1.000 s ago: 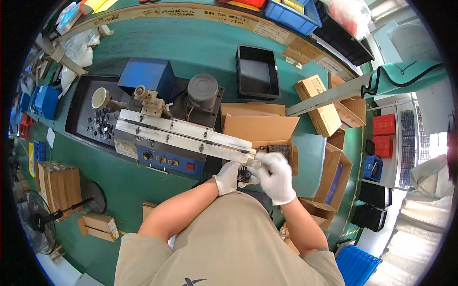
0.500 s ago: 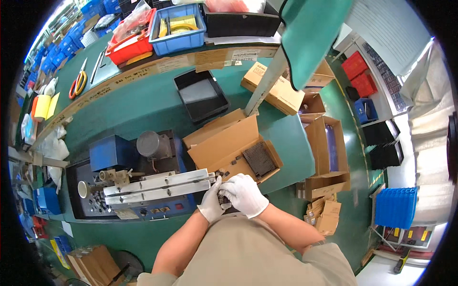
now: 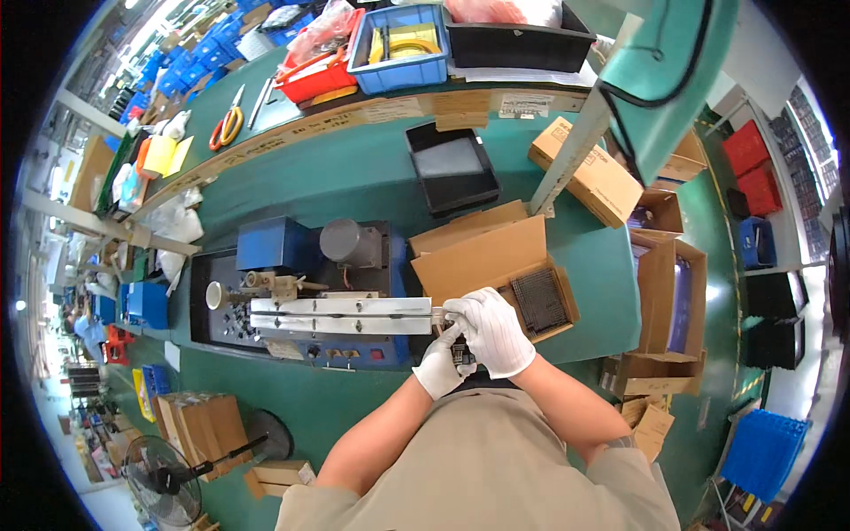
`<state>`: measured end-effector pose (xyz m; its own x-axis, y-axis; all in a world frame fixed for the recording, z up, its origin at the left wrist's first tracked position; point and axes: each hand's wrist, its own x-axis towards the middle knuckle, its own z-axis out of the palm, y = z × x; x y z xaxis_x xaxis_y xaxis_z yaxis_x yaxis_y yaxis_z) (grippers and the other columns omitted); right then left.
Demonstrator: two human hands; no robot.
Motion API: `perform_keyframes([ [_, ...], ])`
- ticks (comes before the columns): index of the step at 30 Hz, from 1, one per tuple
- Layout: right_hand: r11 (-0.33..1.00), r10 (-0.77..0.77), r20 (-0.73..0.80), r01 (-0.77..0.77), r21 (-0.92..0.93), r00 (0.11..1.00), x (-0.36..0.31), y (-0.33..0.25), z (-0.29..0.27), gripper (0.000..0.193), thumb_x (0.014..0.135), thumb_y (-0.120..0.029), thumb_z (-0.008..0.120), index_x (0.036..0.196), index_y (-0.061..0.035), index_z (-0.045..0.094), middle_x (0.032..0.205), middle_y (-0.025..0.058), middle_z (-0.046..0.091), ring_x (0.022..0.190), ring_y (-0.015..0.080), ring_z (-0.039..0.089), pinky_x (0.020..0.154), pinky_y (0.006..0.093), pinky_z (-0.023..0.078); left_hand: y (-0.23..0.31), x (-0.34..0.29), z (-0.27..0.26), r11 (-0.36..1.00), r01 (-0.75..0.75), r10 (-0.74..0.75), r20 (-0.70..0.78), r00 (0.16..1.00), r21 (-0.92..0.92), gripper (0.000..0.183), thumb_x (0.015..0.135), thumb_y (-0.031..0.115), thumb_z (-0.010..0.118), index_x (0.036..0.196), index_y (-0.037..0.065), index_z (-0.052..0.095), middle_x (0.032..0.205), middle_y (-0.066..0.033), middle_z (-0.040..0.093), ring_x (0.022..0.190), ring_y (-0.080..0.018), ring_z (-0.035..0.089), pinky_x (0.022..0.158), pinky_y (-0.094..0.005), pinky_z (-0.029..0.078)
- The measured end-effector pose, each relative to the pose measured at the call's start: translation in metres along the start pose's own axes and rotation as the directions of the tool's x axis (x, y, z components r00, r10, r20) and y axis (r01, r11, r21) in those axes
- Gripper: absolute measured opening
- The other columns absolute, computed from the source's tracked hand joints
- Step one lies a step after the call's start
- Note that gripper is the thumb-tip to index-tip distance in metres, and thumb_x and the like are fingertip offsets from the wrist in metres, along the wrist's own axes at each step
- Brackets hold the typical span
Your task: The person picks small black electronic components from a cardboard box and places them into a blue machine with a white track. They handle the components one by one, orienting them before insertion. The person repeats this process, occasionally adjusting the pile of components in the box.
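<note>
White gloves cover both my hands, which are close together at the right end of a long silver twin-bar rail [image 3: 345, 324]. My left hand [image 3: 437, 366] is closed around a small cluster of black parts [image 3: 462, 354], seen between its fingers. Just above it, my right hand [image 3: 498, 334] has its fingertips pinched together at the rail's tip; whatever they grip is too small and covered to name. The rail belongs to a blue bench machine [image 3: 276, 245] with a grey round motor [image 3: 351, 243]. Behind my right hand is an open carton [image 3: 482, 265] holding a block of dark parts [image 3: 539, 301].
Small dark pieces lie in the machine's tray [image 3: 205, 305] at the left. A black bin [image 3: 453, 168] and a closed carton [image 3: 586, 173] stand farther back, near a slanted post [image 3: 575, 146]. Red [image 3: 317, 80] and blue [image 3: 397, 75] bins line the shelf. A fan [image 3: 164, 478] is lower left.
The whole view has turned, shifting the scene to the right. My right hand has gone from beside the left hand's fingers up to the rail's end. The left hand still holds the black parts.
</note>
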<state>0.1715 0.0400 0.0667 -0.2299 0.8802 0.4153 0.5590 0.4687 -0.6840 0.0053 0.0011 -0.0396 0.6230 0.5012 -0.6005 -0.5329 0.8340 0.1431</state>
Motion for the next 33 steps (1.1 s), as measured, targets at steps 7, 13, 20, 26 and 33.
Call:
perform_keyframes([
  [7, 0.989, -0.135, -0.065, 0.130, -0.074, 0.989, 0.004, 0.003, 0.007, 0.033, 0.077, -0.002, 0.071, 0.109, -0.0067, 0.065, 0.097, 0.0084, 0.066, 0.093, 0.0296, 0.064, 0.086, 0.0424, 0.051, -0.026, -0.007, 0.003, 0.954, -0.183, 0.194, -0.024, 0.981, 0.239, 0.028, 0.099, 0.015, 0.056, 0.127, 0.013, 0.059, 0.114, -0.0017, 0.068, 0.099, -0.0133, 0.066, 0.077, -0.0316, 0.056],
  [13, 0.953, -0.296, -0.023, 0.293, -0.080, 0.955, 0.007, 0.003, 0.014, 0.045, 0.073, -0.002, 0.071, 0.117, -0.0068, 0.063, 0.098, 0.0069, 0.066, 0.096, 0.0268, 0.064, 0.087, 0.0392, 0.050, -0.040, 0.003, 0.019, 0.712, -0.441, 0.530, -0.007, 0.848, 0.547, 0.035, 0.097, 0.015, 0.058, 0.132, 0.011, 0.054, 0.119, -0.0043, 0.067, 0.109, -0.0189, 0.066, 0.088, -0.0364, 0.056],
  [20, 0.978, 0.031, 0.070, -0.045, 0.204, 0.997, -0.009, 0.027, -0.033, 0.026, 0.084, -0.015, 0.073, 0.109, -0.0080, 0.071, 0.101, 0.0138, 0.069, 0.092, 0.0346, 0.065, 0.081, 0.0440, 0.054, -0.025, -0.014, 0.067, 0.960, -0.262, 0.277, -0.187, 0.942, 0.104, 0.040, 0.107, 0.053, 0.041, 0.118, 0.021, 0.062, 0.102, 0.0017, 0.070, 0.085, -0.0128, 0.067, 0.053, -0.0263, 0.047],
  [26, 0.997, 0.071, 0.364, -0.065, -0.030, 0.929, -0.048, 0.029, -0.036, 0.022, 0.081, -0.025, 0.075, 0.097, -0.0101, 0.075, 0.112, 0.0082, 0.067, 0.106, 0.0334, 0.060, 0.090, 0.0468, 0.050, -0.028, -0.011, 0.074, 0.957, -0.254, 0.276, -0.180, 0.944, 0.137, 0.043, 0.108, 0.053, 0.042, 0.127, 0.020, 0.061, 0.113, 0.0008, 0.069, 0.097, -0.0154, 0.067, 0.075, -0.0363, 0.055],
  [33, 0.992, 0.071, 0.201, -0.090, 0.087, 0.977, -0.052, 0.037, -0.035, 0.013, 0.086, -0.014, 0.068, 0.097, -0.0080, 0.067, 0.107, 0.0123, 0.065, 0.097, 0.0327, 0.063, 0.084, 0.0435, 0.053, -0.029, -0.012, 0.071, 0.950, -0.199, 0.244, -0.175, 0.954, 0.241, 0.041, 0.103, 0.053, 0.052, 0.114, 0.015, 0.063, 0.085, 0.0012, 0.068, 0.063, -0.0113, 0.063, 0.042, -0.0242, 0.037],
])
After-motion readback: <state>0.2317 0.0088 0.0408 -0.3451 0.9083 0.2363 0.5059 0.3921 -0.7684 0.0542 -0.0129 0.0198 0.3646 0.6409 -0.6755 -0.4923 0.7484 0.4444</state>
